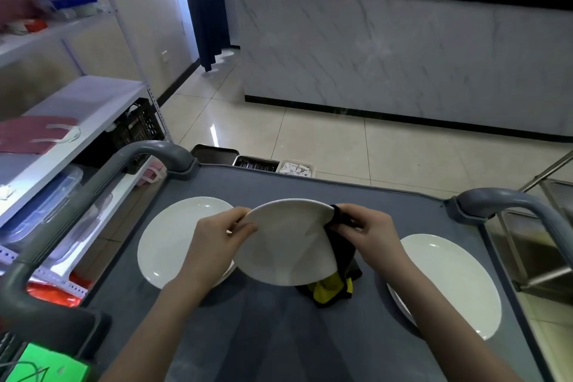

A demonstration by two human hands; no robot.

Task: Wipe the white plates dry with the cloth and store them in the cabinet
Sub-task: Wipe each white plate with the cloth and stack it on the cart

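- Head view: a grey tabletop (pixel 279 338) on a cart fills the lower frame. Curved grey handles (pixel 508 200) stand at its far corners, and the frame cuts off its near edge.
- Beyond it stands a long counter (pixel 403 49) with a pale marbled front and a black top. What sits behind it is too blurred to name.
- A white shelf rack (pixel 93 102) runs along the left, and its contents are smeared and hard to make out.
- The right plate (pixel 449 282) is white and lies flat on the tabletop, partly covered by the right forearm.
- The left plate (pixel 173 242) also lies flat. Its near right part is hidden by the left forearm and the middle plate.
- The middle plate (pixel 288 248) is held between both hands and tilted, with its far rim high. Whether its near rim touches the tabletop I cannot tell.
- The left hand (pixel 223 231) reaches in from the lower left, its grip closed on the middle plate's left rim. The thumb is on the facing side and the fingers are behind, out of sight.
- The right hand (pixel 372 232) comes in from the lower right. Its grip is curled round the cloth and presses it on the plate's upper right rim.
- The cloth (pixel 339 254) is black with a yellow side and hangs from that hand down to the tabletop. Much of it is hidden behind the plate.
- Three small bins (pixel 257 163) sit just past the far edge, their contents unclear.
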